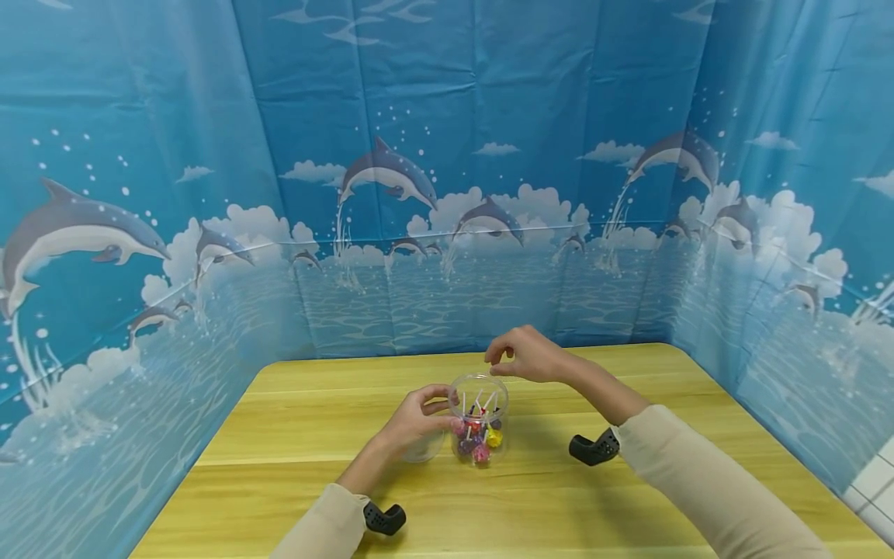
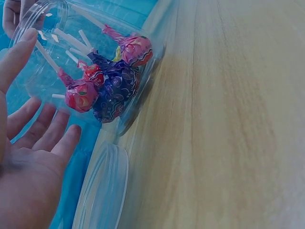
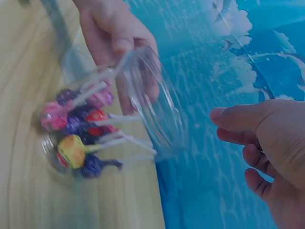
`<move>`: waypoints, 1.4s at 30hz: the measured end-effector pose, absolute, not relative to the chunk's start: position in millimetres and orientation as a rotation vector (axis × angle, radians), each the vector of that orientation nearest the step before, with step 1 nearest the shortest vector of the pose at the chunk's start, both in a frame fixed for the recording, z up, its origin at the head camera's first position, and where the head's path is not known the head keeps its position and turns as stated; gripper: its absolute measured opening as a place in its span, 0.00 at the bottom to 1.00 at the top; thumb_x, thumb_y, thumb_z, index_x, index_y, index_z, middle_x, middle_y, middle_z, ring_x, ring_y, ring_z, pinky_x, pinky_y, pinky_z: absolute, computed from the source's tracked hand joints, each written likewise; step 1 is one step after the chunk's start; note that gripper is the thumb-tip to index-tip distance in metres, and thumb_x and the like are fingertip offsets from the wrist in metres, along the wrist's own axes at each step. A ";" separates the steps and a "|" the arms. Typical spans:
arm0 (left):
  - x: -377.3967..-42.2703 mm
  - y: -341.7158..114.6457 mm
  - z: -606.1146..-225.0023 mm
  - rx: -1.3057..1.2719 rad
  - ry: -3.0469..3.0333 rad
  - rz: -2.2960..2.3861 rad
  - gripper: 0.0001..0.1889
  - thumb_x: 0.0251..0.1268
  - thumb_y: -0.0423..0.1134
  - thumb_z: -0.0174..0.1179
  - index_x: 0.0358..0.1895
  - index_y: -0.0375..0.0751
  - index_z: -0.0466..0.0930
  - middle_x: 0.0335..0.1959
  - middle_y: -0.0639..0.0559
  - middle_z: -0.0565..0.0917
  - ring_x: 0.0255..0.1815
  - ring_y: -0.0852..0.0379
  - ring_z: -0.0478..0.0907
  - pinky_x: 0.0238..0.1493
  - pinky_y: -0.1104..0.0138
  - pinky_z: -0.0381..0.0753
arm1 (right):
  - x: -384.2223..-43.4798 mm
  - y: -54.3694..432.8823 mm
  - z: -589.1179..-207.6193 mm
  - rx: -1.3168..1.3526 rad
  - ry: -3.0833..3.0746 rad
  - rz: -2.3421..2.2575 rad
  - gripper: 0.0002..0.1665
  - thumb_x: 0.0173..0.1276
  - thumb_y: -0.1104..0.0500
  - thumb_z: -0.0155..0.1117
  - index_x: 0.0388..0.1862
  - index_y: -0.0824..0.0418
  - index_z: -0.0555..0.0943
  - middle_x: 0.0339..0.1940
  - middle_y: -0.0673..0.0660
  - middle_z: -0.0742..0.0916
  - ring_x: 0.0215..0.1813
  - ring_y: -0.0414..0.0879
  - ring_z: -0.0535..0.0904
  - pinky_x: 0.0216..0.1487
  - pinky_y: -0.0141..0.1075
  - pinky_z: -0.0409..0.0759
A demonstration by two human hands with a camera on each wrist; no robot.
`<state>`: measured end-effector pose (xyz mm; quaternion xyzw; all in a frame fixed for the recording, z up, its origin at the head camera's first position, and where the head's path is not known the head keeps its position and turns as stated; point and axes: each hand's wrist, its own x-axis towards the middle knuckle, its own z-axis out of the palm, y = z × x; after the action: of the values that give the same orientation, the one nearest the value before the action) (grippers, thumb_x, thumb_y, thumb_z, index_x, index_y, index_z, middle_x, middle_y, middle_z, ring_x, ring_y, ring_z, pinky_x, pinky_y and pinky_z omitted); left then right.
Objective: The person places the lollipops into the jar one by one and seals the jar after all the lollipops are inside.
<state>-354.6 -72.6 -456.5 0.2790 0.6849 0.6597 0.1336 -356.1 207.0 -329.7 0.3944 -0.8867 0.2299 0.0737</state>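
A clear plastic jar (image 1: 478,421) stands uncovered on the table, with several lollipops (image 1: 482,453) inside, sticks upward, in pink, purple, red and yellow wrappers. My left hand (image 1: 414,419) holds the jar's left side near the top; in the left wrist view its thumb lies at the rim. Above and just behind the jar's mouth hovers my right hand (image 1: 528,355), fingers loosely bent, nothing between them. The right wrist view shows the right hand's thumb (image 3: 236,117) apart from the rim. Beside the jar, partly under my left hand, lies a clear round lid (image 2: 112,191).
The yellow wood-grain table (image 1: 279,481) ends close behind the jar. A blue dolphin-print curtain (image 1: 447,295) hangs along its back and sides. Black wrist mounts (image 1: 594,448) sit on both forearms.
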 end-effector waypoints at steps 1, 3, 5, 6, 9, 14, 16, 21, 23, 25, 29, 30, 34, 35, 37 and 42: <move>-354.8 -72.8 -456.8 0.807 1.989 1.911 0.34 0.69 0.40 0.71 0.72 0.27 0.68 0.71 0.34 0.71 0.74 0.36 0.67 0.65 0.54 0.78 | -356.8 210.5 -328.5 1.162 -2.667 0.707 0.06 0.71 0.59 0.72 0.45 0.57 0.90 0.40 0.46 0.89 0.42 0.43 0.84 0.43 0.41 0.83; -355.1 -73.0 -457.5 0.807 1.995 1.910 0.34 0.69 0.39 0.71 0.71 0.28 0.69 0.71 0.35 0.72 0.74 0.36 0.67 0.65 0.54 0.78 | -359.6 218.2 -327.6 1.120 -2.672 0.737 0.06 0.72 0.59 0.72 0.45 0.57 0.90 0.40 0.46 0.89 0.42 0.44 0.84 0.42 0.41 0.84; -355.0 -73.3 -458.3 0.811 1.997 1.910 0.33 0.69 0.39 0.71 0.71 0.29 0.69 0.70 0.36 0.72 0.74 0.36 0.67 0.65 0.54 0.78 | -362.3 226.1 -327.0 1.075 -2.676 0.768 0.06 0.72 0.59 0.72 0.45 0.58 0.90 0.40 0.47 0.89 0.43 0.45 0.84 0.41 0.43 0.83; -355.0 -73.4 -458.7 0.814 1.998 1.911 0.32 0.69 0.39 0.71 0.71 0.29 0.70 0.70 0.36 0.73 0.74 0.36 0.67 0.65 0.55 0.78 | -364.3 230.2 -327.5 1.056 -2.677 0.777 0.06 0.72 0.59 0.72 0.45 0.58 0.90 0.41 0.48 0.89 0.43 0.46 0.84 0.41 0.43 0.83; -354.5 -73.6 -459.9 0.827 1.995 1.915 0.30 0.70 0.37 0.70 0.70 0.29 0.71 0.70 0.36 0.73 0.74 0.36 0.67 0.65 0.55 0.77 | -369.2 242.5 -329.4 0.997 -2.688 0.797 0.07 0.72 0.60 0.72 0.46 0.59 0.90 0.42 0.50 0.90 0.44 0.47 0.84 0.43 0.45 0.84; -353.4 -73.1 -460.5 0.838 1.989 1.914 0.26 0.72 0.33 0.67 0.68 0.28 0.72 0.69 0.37 0.73 0.74 0.35 0.67 0.65 0.55 0.77 | -376.8 263.0 -334.3 0.906 -2.718 0.812 0.07 0.73 0.62 0.70 0.46 0.61 0.89 0.42 0.52 0.90 0.45 0.50 0.85 0.45 0.48 0.85; -353.0 -73.1 -460.0 0.833 1.986 1.914 0.27 0.71 0.33 0.67 0.68 0.28 0.71 0.69 0.37 0.73 0.74 0.35 0.67 0.65 0.55 0.77 | -379.4 270.7 -335.8 0.866 -2.731 0.822 0.07 0.73 0.62 0.70 0.47 0.62 0.89 0.42 0.53 0.89 0.45 0.51 0.85 0.45 0.49 0.85; -353.3 -73.8 -458.2 0.828 1.989 1.908 0.31 0.70 0.37 0.69 0.70 0.27 0.69 0.71 0.36 0.72 0.74 0.36 0.67 0.65 0.55 0.77 | -386.1 287.1 -341.1 0.755 -2.766 0.871 0.10 0.74 0.61 0.69 0.49 0.64 0.88 0.43 0.55 0.89 0.44 0.51 0.84 0.45 0.50 0.85; -353.6 -74.1 -457.8 0.827 1.995 1.904 0.31 0.70 0.38 0.70 0.70 0.28 0.70 0.71 0.36 0.72 0.74 0.37 0.67 0.66 0.55 0.77 | -389.4 292.4 -344.8 0.710 -2.777 0.895 0.11 0.75 0.60 0.68 0.50 0.65 0.88 0.44 0.56 0.89 0.45 0.51 0.84 0.45 0.50 0.85; -354.1 -74.3 -457.6 0.824 1.998 1.903 0.31 0.70 0.38 0.70 0.70 0.29 0.70 0.71 0.37 0.72 0.74 0.37 0.67 0.66 0.55 0.77 | -392.5 297.0 -349.1 0.670 -2.783 0.911 0.13 0.75 0.59 0.68 0.52 0.66 0.87 0.45 0.57 0.89 0.46 0.53 0.84 0.46 0.50 0.84; -354.8 -74.0 -457.3 0.820 2.010 1.901 0.29 0.70 0.37 0.70 0.70 0.31 0.71 0.70 0.38 0.73 0.74 0.38 0.67 0.66 0.55 0.77 | -396.6 303.6 -357.4 0.606 -2.784 0.925 0.14 0.76 0.60 0.67 0.54 0.68 0.86 0.48 0.61 0.88 0.49 0.57 0.83 0.49 0.53 0.83; -355.1 -73.9 -457.3 0.820 2.011 1.901 0.29 0.70 0.37 0.70 0.70 0.31 0.71 0.70 0.38 0.73 0.74 0.38 0.68 0.66 0.55 0.77 | -397.6 305.2 -359.7 0.592 -2.782 0.923 0.15 0.76 0.60 0.67 0.54 0.68 0.86 0.48 0.61 0.88 0.50 0.57 0.83 0.49 0.54 0.83; -356.2 -73.3 -457.1 0.823 2.018 1.893 0.30 0.71 0.36 0.69 0.71 0.30 0.70 0.70 0.38 0.73 0.74 0.39 0.68 0.66 0.55 0.77 | -402.4 312.3 -370.4 0.528 -2.779 0.947 0.15 0.76 0.61 0.66 0.55 0.70 0.85 0.49 0.64 0.87 0.51 0.61 0.82 0.50 0.56 0.82; -356.8 -73.2 -457.3 0.821 2.017 1.892 0.30 0.71 0.36 0.69 0.71 0.30 0.70 0.70 0.38 0.73 0.74 0.39 0.68 0.66 0.55 0.77 | -404.2 314.1 -374.1 0.507 -2.780 0.949 0.15 0.77 0.61 0.66 0.55 0.70 0.85 0.49 0.64 0.87 0.52 0.62 0.81 0.50 0.57 0.81; -357.2 -73.1 -457.3 0.822 2.017 1.889 0.29 0.71 0.36 0.69 0.70 0.29 0.70 0.70 0.38 0.73 0.73 0.39 0.68 0.66 0.55 0.77 | -408.0 317.6 -382.4 0.468 -2.784 0.950 0.16 0.77 0.60 0.66 0.56 0.69 0.85 0.50 0.64 0.87 0.53 0.63 0.80 0.52 0.58 0.80; -357.7 -74.0 -457.6 0.815 2.016 1.893 0.29 0.71 0.35 0.68 0.70 0.29 0.70 0.70 0.37 0.73 0.73 0.39 0.69 0.65 0.55 0.77 | -414.6 323.4 -404.0 0.410 -2.784 0.921 0.18 0.77 0.58 0.65 0.57 0.70 0.84 0.51 0.65 0.87 0.55 0.65 0.79 0.55 0.61 0.78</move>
<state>-357.7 -74.0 -457.6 0.2803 0.6934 0.6512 0.1290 -414.6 323.4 -404.0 0.1378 -0.9364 0.3098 0.0900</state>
